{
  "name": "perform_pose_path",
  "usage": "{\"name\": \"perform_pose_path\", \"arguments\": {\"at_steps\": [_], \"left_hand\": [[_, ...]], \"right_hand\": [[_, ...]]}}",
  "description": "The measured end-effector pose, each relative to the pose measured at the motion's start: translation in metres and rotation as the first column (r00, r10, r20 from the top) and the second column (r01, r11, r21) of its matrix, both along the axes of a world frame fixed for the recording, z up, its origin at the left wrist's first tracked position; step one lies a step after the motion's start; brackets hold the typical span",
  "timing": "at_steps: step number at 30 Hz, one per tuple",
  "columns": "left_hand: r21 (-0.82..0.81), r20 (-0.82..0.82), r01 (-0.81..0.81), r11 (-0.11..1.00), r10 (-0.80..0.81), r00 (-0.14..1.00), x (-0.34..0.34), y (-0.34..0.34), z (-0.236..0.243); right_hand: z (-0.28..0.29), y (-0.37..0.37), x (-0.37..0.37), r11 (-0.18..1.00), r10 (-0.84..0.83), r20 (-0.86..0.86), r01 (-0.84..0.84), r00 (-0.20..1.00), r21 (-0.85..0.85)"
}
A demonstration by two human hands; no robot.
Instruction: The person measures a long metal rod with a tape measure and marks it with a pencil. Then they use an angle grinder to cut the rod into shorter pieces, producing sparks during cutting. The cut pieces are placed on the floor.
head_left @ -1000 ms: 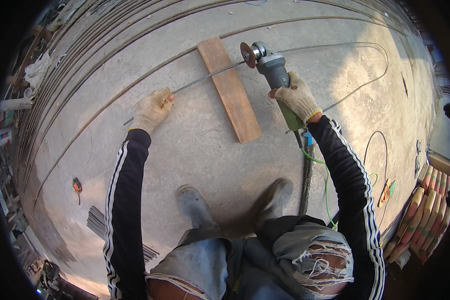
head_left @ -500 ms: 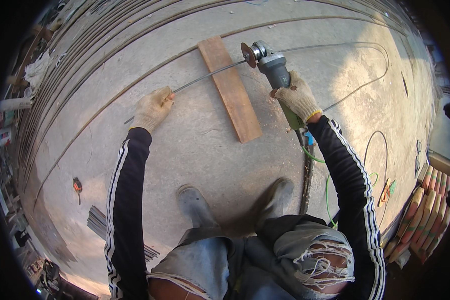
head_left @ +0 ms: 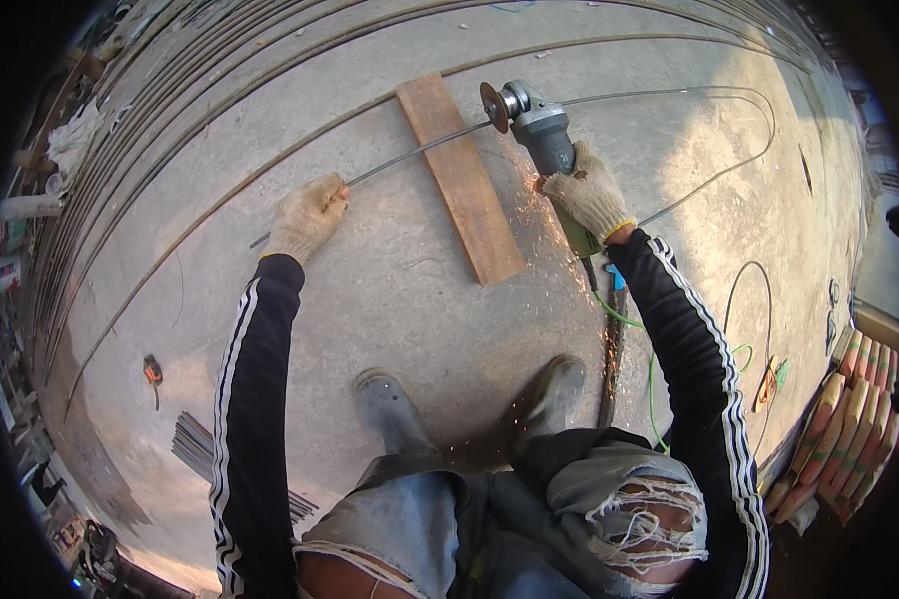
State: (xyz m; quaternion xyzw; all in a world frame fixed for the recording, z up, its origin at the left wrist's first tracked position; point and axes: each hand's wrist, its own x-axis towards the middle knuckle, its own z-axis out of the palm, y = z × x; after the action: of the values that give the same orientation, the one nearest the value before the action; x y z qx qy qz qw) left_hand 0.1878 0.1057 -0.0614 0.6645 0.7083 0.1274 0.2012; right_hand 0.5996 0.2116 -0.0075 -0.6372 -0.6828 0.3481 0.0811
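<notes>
My gloved left hand (head_left: pixel 309 213) is closed around a thin steel rod (head_left: pixel 402 158), whose short end sticks out past the wrist. The rod crosses a wooden plank (head_left: pixel 459 185) lying on the concrete and meets the disc of an angle grinder (head_left: pixel 546 138). My gloved right hand (head_left: pixel 593 194) grips the grinder's body, with its green lower part and cord below. Orange sparks (head_left: pixel 539 215) spray from the disc down toward my boots. Beyond the disc the rod runs on to the right and bends back in a loop.
Long steel bars (head_left: pixel 220 115) lie along the far left and far side. A bundle of cut rods (head_left: pixel 198 439) and a tape measure (head_left: pixel 153 370) are at the left. Stacked sacks (head_left: pixel 844 434) stand at the right. The green power cord (head_left: pixel 652 389) passes beside my right boot (head_left: pixel 553 397).
A thick stream of sparks now flies toward my feet, where only faint specks showed before. My right hand and the grinder have shifted very slightly; my left hand stays in place.
</notes>
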Motion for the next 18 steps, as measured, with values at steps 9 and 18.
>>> {"name": "perform_pose_path", "arguments": {"at_steps": [9, 18], "left_hand": [[-0.022, -0.027, -0.020, 1.000, 0.019, 0.999, -0.001, 0.000, -0.003], [0.000, 0.001, -0.011, 1.000, 0.011, 1.000, -0.005, -0.002, -0.012]], "right_hand": [[-0.002, -0.004, 0.004, 1.000, 0.008, -0.005, -0.008, 1.000, -0.013], [-0.001, -0.006, 0.005, 0.998, -0.003, -0.004, 0.002, 1.000, -0.058]]}}
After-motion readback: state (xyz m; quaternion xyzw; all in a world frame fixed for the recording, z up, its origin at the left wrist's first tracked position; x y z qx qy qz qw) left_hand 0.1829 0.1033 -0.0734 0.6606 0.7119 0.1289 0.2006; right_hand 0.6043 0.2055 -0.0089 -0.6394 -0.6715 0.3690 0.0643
